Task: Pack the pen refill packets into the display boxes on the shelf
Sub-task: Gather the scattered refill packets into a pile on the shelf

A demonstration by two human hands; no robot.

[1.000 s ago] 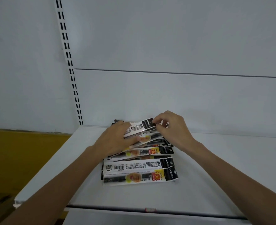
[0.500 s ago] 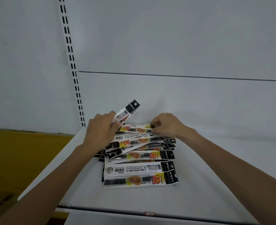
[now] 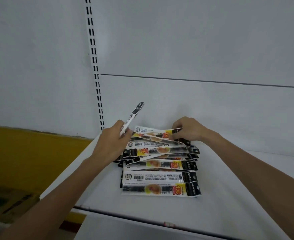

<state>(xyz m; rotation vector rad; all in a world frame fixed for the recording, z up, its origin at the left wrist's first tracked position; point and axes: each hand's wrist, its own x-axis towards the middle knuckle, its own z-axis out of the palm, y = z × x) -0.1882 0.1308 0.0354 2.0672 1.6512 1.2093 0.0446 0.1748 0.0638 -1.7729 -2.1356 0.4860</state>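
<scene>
One pen refill packet (image 3: 133, 116) stands steeply tilted, black header end up and far-right, its lower end gripped in the curled fingers of the left hand (image 3: 110, 143). Just right of it, the pile of packets (image 3: 160, 172) lies on the white shelf (image 3: 229, 196), long axes running left to right. The right hand (image 3: 190, 129) pinches the right end of the top packet (image 3: 153, 135).

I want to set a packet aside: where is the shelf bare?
Bare: the flat white shelf right of the fanned pile of black-white-yellow refill packets, and the strip in front. Crowded: the pile's back, under the left hand and right hand.
</scene>
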